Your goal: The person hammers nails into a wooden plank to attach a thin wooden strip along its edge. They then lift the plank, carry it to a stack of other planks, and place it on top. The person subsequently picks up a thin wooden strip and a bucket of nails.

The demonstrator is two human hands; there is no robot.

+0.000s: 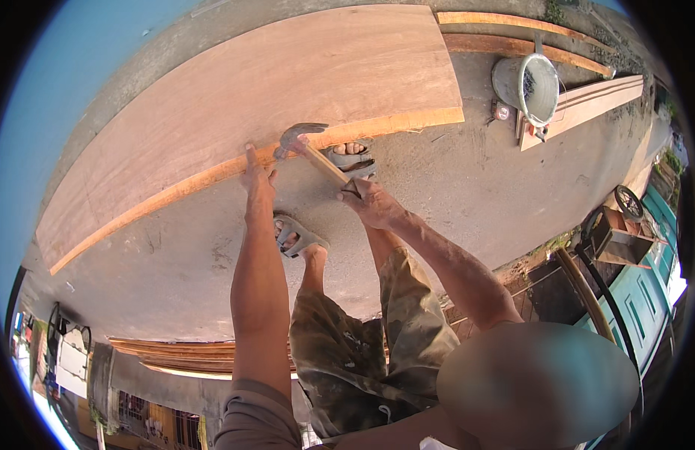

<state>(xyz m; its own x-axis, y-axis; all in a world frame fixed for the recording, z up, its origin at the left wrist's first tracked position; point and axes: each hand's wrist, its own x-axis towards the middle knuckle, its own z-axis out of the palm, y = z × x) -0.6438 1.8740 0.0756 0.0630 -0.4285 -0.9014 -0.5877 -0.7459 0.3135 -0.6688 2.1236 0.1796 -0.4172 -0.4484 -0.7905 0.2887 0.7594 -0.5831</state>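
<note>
Claw hammer (311, 150) with wooden handle, steel head at the near edge of a broad reddish-brown wooden board (272, 97), board lying flat, raised above concrete floor

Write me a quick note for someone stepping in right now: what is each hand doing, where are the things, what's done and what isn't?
Left hand: fingers pressed on the near edge of the big wooden board, just beside the hammer head.
Right hand: shut around the wooden handle of the claw hammer, whose head sits at the board's edge.
The board stands on the concrete ground; a sandalled foot shows just behind its lower edge.
Metal bucket rests on planks to the right, untouched.
Done: cannot tell; any nail is too small to see.
Left: the work at the edge under the hammer.
</note>
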